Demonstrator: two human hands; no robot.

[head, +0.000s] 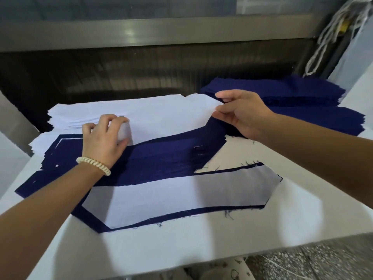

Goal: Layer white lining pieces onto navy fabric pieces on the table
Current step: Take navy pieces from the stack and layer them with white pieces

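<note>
Left hand [105, 138]: fingers curled round the left end of a white lining piece [165, 118].
Right hand [242, 116]: pinching that piece's right end, held above a navy fabric piece [161, 160] on the table [302, 209].
Second lining [171, 197]: flat on navy, near table edge.
Navy stack [298, 98]: far right.

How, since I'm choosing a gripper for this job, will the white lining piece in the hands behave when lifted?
Probably floppy: the white lining piece curls over the fingers of the left hand. Likely light: the right hand holds its other end up with just a pinch. It might drag on the navy fabric piece beneath, whose edges look frayed.
</note>
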